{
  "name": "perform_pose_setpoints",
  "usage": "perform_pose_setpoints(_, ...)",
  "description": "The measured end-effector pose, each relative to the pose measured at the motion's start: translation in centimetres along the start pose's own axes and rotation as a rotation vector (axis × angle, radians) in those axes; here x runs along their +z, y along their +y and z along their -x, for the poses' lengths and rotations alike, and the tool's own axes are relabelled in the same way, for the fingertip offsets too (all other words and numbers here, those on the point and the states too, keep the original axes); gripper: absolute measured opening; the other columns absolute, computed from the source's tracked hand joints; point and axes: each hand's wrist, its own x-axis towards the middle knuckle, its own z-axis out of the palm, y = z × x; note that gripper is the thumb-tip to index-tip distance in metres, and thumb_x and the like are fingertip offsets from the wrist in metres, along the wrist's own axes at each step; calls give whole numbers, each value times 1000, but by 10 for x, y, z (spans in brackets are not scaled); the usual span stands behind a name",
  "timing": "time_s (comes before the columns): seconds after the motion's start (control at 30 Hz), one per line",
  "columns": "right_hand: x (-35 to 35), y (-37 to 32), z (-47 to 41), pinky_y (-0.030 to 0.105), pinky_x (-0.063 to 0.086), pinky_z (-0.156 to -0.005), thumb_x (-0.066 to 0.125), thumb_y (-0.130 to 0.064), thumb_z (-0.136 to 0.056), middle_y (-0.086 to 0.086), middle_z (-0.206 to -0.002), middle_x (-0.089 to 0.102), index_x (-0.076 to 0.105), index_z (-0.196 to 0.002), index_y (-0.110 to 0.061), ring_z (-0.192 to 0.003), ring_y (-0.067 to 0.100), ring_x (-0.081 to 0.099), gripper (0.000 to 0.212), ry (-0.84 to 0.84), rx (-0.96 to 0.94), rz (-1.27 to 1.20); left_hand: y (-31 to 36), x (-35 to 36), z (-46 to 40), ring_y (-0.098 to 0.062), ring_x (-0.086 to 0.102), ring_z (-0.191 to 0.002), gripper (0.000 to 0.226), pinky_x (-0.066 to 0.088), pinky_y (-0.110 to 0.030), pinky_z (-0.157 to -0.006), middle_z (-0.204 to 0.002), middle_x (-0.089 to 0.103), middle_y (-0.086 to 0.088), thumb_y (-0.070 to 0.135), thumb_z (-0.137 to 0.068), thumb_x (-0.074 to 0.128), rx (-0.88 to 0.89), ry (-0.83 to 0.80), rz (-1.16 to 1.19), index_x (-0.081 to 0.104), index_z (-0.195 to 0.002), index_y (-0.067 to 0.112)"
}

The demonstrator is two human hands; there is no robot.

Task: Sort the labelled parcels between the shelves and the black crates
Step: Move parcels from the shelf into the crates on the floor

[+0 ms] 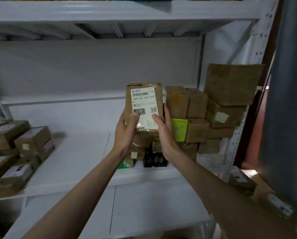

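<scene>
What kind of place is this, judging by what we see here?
Probably a parcel sorting or storage room: white metal shelves hold stacks of taped brown boxes, and both hands, left hand and right hand, hold up a parcel with a barcoded shipping label.

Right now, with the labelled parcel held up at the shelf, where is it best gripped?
Grip the labelled parcel by its two long side edges near the bottom, coming from below, as the left hand and right hand do. It is flat and upright, so thumbs press the label face, fingers support the back, and the printed code stays readable.
</scene>
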Motion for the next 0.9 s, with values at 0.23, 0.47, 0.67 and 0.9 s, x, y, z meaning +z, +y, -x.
perform_pose_setpoints(0.23, -44, -24, 43, 43, 55, -101, 60, -33, -94, -7, -136, 64, 35, -154, -35, -116, 13, 66, 65, 260, -16, 110, 2, 46, 19, -9, 67, -108, 50, 56, -37, -93, -117, 70, 13, 57, -97, 53, -12, -220, 18, 51, -140, 32)
perform_pose_setpoints(0.47, -91, -48, 134, 28, 59, -84, 58, -19, -100, -1, -127, 68, 49, -142, -28, -108, 13, 69, 43, 527, -37, 226, -2, 94, 82, -15, 70, -107, 37, 57, -41, -91, -120, 73, 4, 45, -99, 58, -79, -496, 169, 63, -131, 25)
perform_pose_setpoints(0.67, -137, -54, 251, 44, 56, -98, 59, -34, -95, -6, -126, 69, 50, -144, -30, -110, 13, 68, 50, 850, 25, 370, -11, 146, 185, -9, 71, -101, 35, 58, -28, -79, -116, 73, 5, 45, -99, 56, -204, -764, 220, 65, -128, 27)
perform_pose_setpoints(0.9, -192, -65, 386, 40, 52, -105, 59, -47, -93, -7, -134, 66, 40, -154, -34, -117, 12, 65, 65, 1160, 134, 380, -7, 202, 315, -14, 71, -100, 42, 57, -41, -91, -110, 74, 6, 58, -93, 54, -263, -1062, 147, 67, -123, 31)
